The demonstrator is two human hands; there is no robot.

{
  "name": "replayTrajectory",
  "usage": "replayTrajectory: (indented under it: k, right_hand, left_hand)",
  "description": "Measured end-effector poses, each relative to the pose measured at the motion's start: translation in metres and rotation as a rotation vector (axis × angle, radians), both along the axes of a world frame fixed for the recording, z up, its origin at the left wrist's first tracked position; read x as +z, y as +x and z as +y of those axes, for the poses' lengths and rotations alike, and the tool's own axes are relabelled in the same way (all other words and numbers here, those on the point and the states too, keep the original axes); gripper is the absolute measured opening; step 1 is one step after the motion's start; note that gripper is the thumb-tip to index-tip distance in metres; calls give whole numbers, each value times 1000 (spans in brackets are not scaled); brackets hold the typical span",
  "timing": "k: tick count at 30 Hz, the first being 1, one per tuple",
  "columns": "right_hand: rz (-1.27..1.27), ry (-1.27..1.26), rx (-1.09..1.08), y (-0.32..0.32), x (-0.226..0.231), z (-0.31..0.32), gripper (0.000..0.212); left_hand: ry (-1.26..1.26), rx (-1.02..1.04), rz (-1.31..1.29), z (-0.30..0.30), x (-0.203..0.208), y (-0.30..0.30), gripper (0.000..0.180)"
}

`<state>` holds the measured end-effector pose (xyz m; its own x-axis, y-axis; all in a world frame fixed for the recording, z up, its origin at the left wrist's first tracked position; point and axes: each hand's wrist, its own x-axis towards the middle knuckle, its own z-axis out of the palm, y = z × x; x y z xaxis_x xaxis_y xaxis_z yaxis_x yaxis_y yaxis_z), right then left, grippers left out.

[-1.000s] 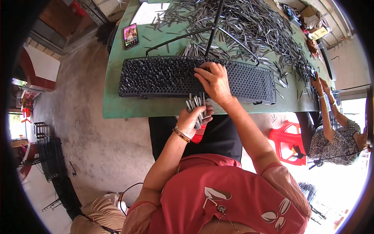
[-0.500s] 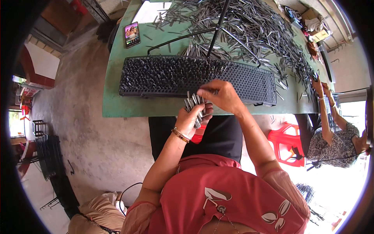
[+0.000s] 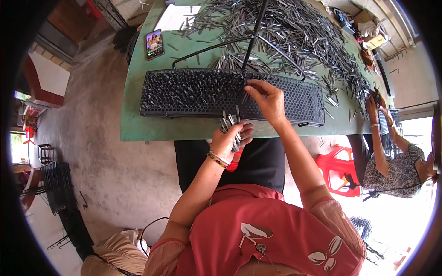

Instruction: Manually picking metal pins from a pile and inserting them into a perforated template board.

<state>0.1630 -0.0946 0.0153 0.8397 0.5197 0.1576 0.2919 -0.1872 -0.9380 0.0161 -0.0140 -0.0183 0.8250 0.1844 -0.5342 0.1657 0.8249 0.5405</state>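
Observation:
A bundle of thin grey metal strips (image 3: 231,126) is gripped in my left hand (image 3: 224,143), just below the front edge of a black perforated rack (image 3: 294,99). Small upright strips (image 3: 189,89) stand packed in the rack's holes on the left and middle; toward the right end the holes show bare. My right hand (image 3: 269,102) is over the middle of the rack, where the packed part ends. Its thumb and forefinger are pinched together, and what is between them is too small to make out.
A large heap of loose strips (image 3: 299,32) covers the back of the green table (image 3: 138,124). A black metal frame (image 3: 252,41) rises behind the rack. A phone (image 3: 154,44) and white paper (image 3: 177,17) lie at left. Another person's hands (image 3: 375,108) work at the right edge, near a red stool (image 3: 336,170).
My right hand has moved up and away from the bundle, onto the rack. The left hand stays nearly in place with its strips. The co-worker's hands have shifted slightly.

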Motion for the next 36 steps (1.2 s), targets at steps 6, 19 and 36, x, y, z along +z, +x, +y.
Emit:
replayTrajectory:
  k: [6,19,36]
  right_hand:
    - [-217,6,-61,3,-12,5,21]
    - [-541,-63,-79,-4,-15,1,17]
    - [-599,-84,39,2,-7,6,16]
  left_hand:
    - [-32,-4,-19,-2,-5,-1,22]
    - [-28,-31,-44,-3,-9,-3,26]
    - [-35,-29,-4,-1,-11,-2,24]
